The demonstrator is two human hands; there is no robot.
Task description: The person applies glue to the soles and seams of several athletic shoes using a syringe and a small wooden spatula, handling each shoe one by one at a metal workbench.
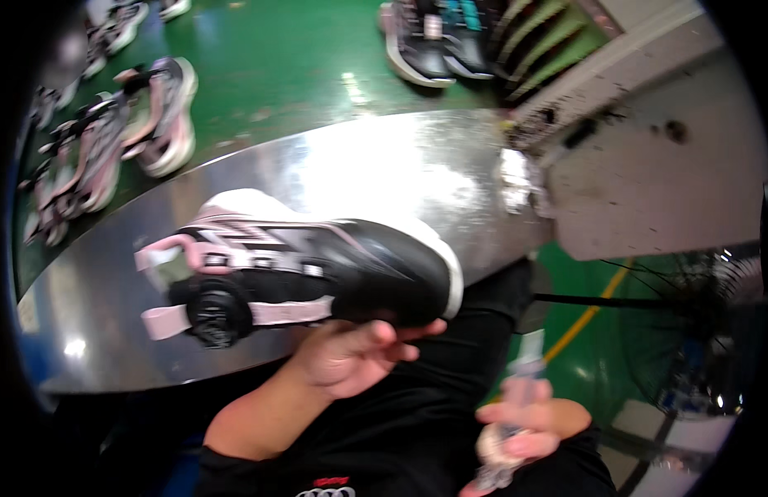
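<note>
- The left hand (pixel 351 356) cups the underside of a black and white shoe (pixel 318 265) from below; its fingers curl up around the toe end and the thumb lies along the near side, so the hand is closed round the shoe and carries it.
- The shoe lies on its side above the near edge of the metal table (pixel 384 166), toe toward the person's right, with pink straps and a round black dial closure (pixel 214 311) facing the camera.
- The right hand (pixel 529 427) sits lower and to the right of the shoe, well apart from it, over the person's dark lap. It is wrapped round a slim, clear tube-like tool (pixel 516 389) that stands roughly upright; the picture is blurred here, so it may be a brush, pen or applicator, and I cannot tell which.
- Judged from this, the shoe is picked up and turned for work or checking, but the tool has not yet met it, so the real handling of this shoe looks barely begun.
- Beyond the shoe, on the green belt (pixel 276 66) past the table's far edge, more shoes (pixel 152 116) of the same kind lie in a row at the left, and darker pairs (pixel 434 41) at the top.
- Right of the shoe stands a grey floor fan (pixel 699 331).
</note>
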